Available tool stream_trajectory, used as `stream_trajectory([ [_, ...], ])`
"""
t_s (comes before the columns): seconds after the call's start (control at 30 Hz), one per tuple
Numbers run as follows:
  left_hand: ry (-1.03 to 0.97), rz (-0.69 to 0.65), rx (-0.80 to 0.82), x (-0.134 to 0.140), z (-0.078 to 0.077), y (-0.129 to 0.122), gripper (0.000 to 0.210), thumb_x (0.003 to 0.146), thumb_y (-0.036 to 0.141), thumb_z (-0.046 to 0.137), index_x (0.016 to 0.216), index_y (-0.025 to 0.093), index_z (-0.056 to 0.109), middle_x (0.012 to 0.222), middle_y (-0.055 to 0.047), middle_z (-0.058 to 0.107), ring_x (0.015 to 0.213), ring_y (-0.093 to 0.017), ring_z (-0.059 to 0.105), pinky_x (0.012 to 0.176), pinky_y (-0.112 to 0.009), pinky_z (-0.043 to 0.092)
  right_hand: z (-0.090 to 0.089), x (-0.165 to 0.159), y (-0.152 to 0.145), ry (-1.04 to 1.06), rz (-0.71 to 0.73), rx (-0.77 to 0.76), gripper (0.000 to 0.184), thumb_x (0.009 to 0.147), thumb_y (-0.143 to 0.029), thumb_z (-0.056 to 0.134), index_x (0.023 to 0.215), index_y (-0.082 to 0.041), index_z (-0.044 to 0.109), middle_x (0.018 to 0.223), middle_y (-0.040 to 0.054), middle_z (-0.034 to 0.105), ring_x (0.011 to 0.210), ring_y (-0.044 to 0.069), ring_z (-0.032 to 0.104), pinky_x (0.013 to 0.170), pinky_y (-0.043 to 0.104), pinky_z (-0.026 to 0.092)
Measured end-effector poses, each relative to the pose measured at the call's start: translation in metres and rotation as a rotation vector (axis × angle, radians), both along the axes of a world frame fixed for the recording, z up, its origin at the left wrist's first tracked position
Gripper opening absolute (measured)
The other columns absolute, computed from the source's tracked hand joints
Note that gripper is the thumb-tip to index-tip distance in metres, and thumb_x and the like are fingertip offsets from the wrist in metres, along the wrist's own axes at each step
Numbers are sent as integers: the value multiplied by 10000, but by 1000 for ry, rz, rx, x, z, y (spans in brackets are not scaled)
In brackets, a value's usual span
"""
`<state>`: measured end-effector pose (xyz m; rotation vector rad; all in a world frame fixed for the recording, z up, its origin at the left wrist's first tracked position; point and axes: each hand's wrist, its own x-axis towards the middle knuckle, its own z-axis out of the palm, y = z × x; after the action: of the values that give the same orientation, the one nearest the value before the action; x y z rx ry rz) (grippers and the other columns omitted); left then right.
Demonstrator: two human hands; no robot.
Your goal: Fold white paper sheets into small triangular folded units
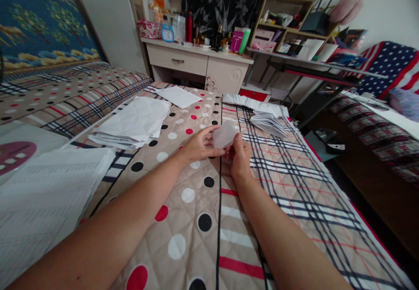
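At frame centre, the left hand (201, 146) and right hand (240, 157) both pinch a small folded white paper (225, 134) just above the quilted bedspread (196, 220). Judgement: fold edges should be aligned before creasing, thumbs pressing firmly along the fold. A fanned stack of folded papers (268, 122) lies right of centre; flat sheets (134, 122) lie upper left.

Both forearms run off the bottom edge, so no elbows. The right hand (240, 157) covers the lower corner of the folded paper (224, 134). The printed sheet (42, 194) at left is cut off, text too blurry to read. Stuff on the dresser (196, 58) is too small to identify.
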<state>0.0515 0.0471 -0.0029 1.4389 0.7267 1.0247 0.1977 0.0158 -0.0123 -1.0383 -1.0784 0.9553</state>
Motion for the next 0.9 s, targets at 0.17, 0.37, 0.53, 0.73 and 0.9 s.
stream_trajectory([
  [0.17,-75,2,-42,-3,2,0,727,645,284,822,1301,188,523,1327,-143,541,1169,-254,557,982,-374,445,3,-2,-1,30,41,-8,660,842,-718,432,475,-180,539,386,-16,445,352,86,387,385,233,237],
  [0.37,-259,65,-142,-1,-3,2,546,728,304,705,1249,207,576,1218,-89,639,1045,-214,631,843,-304,513,4,-3,-1,-64,38,11,478,869,-491,519,523,-168,588,439,-13,517,388,86,402,419,232,288],
  [0.53,-312,433,-140,2,-12,11,368,657,274,740,989,134,667,950,-65,723,771,-166,661,662,-248,514,5,-10,-4,-283,148,-55,333,786,-341,588,524,-143,648,451,-1,562,399,91,447,430,223,320],
  [0.73,-268,569,-164,-2,-10,12,432,593,317,820,953,117,691,975,-96,738,768,-183,670,634,-262,527,-1,-9,2,-208,58,-113,351,765,-457,661,639,-130,688,545,29,641,437,116,504,443,233,374],
  [0.9,-160,503,-125,-2,-5,7,424,536,281,872,899,129,716,904,-68,750,758,-172,671,673,-253,529,-4,0,10,127,-91,-50,335,713,-406,741,946,-170,697,837,25,720,657,144,615,575,244,478],
])
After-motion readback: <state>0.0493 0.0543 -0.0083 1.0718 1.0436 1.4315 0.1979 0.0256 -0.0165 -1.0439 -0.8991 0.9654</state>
